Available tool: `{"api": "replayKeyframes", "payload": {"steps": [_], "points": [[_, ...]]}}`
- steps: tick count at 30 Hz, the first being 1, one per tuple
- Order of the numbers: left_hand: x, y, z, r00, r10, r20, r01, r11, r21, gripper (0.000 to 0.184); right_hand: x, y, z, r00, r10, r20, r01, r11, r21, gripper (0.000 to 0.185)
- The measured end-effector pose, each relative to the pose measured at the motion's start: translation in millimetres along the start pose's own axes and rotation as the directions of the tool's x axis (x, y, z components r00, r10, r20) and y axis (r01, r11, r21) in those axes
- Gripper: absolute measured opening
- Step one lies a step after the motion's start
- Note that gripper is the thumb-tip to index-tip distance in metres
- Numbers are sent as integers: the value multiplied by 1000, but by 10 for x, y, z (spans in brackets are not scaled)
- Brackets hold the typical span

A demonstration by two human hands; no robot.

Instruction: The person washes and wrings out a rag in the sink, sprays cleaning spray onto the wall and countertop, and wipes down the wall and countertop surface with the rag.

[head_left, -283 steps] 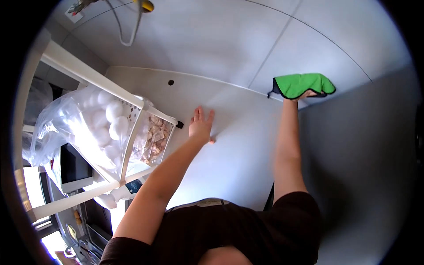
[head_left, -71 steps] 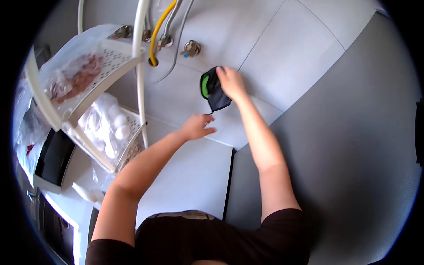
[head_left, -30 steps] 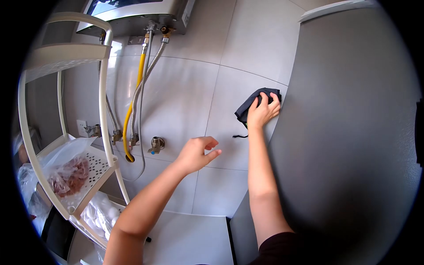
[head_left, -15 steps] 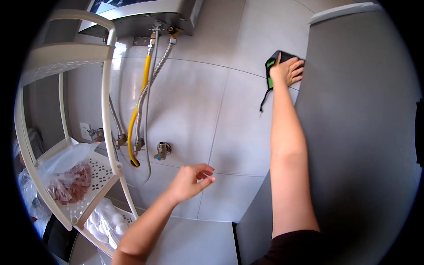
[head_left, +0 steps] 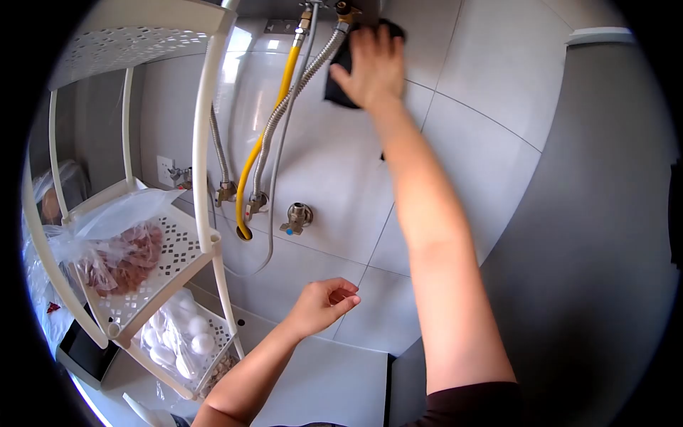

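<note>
Tiled wall — right hand splayed over dark cloth — left hand loosely cupped.

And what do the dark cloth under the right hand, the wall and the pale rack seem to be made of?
Dark cloth: apparently fabric, matte, from its flat, shineless look; blur hides any weave.
Wall: probably ceramic tile, smooth, slightly glossy, with straight joints and bright reflections.
Rack: likely moulded plastic, satin, judging by rounded corners and patterned holes.
</note>
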State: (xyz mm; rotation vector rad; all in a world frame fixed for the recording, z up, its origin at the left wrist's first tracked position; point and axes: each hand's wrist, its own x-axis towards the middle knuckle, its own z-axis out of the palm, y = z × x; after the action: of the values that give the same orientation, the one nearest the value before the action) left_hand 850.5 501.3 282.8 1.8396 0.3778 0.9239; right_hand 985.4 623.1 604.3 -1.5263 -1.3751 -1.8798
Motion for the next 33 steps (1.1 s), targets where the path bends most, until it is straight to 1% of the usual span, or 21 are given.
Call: {"api": "replayKeyframes", "payload": {"steps": [2, 3, 4, 5, 6, 7, 10, 12, 15, 17, 18, 19, 20, 21, 22, 24, 28, 29, 30, 32, 33], "points": [[-31, -12, 44, 999, 52, 1, -52, 998, 38, 25, -179, -316, 159, 979, -161, -129, 171, 983, 73, 78], [-36, -9, 58, 999, 51, 9, -51, 998, 40, 25, -275, -487, 14, 970, -241, -9, 238, 952, 193, 75], [-38, -5, 62, 999, 36, 8, -37, 998, 49, 25, -425, -708, 8, 952, -306, -6, 305, 944, 127, 72], [-44, 2, 65, 1000, 21, 4, -21, 998, 58, 25, -563, -894, 61, 907, -414, 76, 389, 893, 226, 72], [-50, 20, 74, 1000, 18, 0, -18, 998, 63, 25, -712, -1052, 168, 880, -472, -57, 469, 844, 260, 71], [-61, 46, 79, 1000, 18, -2, -18, 997, 70, 25, -823, -1182, 213, 875, -469, -119, 482, 820, 308, 54], [-52, 66, 122, 1000, 16, 2, -16, 996, 92, 26, -947, -1204, 212, 833, -522, -181, 550, 753, 361, 52], [-34, 51, 190, 1000, 15, 27, -18, 994, 103, 26, -853, -1067, 189, 797, -596, -93, 576, 705, 414, 52], [-14, 24, 284, 994, 66, 83, -72, 995, 74, 27, -630, -640, 239, 912, -366, -184, 407, 866, 291, 56], [-26, -1, 309, 992, 73, 105, -82, 993, 85, 27, -403, 14, -100, 979, -196, -62, 204, 964, 173, 59], [-35, -6, 318, 990, 70, 124, -81, 993, 82, 27, -355, 390, -118, 994, -31, -107, 48, 986, 158, 60], [-40, -5, 322, 991, 55, 124, -67, 994, 92, 27, -363, 808, -22, 959, 128, -254, -79, 977, 198, 59], [-49, 0, 322, 992, 40, 120, -52, 993, 103, 27, -430, 1221, 42, 919, 202, -338, -198, 979, 46, 63], [-69, 12, 320, 991, 35, 126, -48, 993, 105, 27, -555, 1527, -172, 925, 343, -165, -352, 936, -26, 67], [-86, 27, 308, 991, 36, 126, -50, 993, 111, 27, -756, 1819, -71, 885, 390, -254, -417, 907, -60, 70], [-118, 66, 281, 992, 36, 123, -50, 992, 116, 27, -1202, 2116, 16, 815, 502, -291, -541, 838, -71, 71], [-214, 101, 235, 994, 24, 106, -34, 995, 89, 26, -2205, 1825, -109, 642, 737, -210, -760, 647, -52, 73], [-237, 97, 218, 995, 28, 98, -35, 997, 69, 26, -2437, 1645, -193, 578, 806, -127, -808, 587, 49, 74], [-261, 97, 200, 997, 23, 79, -28, 997, 65, 26, -2701, 1509, -163, 566, 813, -135, -821, 571, 1, 73], [-338, 94, 158, 993, 73, 96, -82, 992, 92, 25, -3061, 1223, -148, 448, 893, -40, -894, 446, -40, 71], [-381, 88, 136, 996, 57, 71, -64, 994, 91, 25, -3185, 1182, -50, 528, 842, -112, -849, 523, -75, 72]]}}
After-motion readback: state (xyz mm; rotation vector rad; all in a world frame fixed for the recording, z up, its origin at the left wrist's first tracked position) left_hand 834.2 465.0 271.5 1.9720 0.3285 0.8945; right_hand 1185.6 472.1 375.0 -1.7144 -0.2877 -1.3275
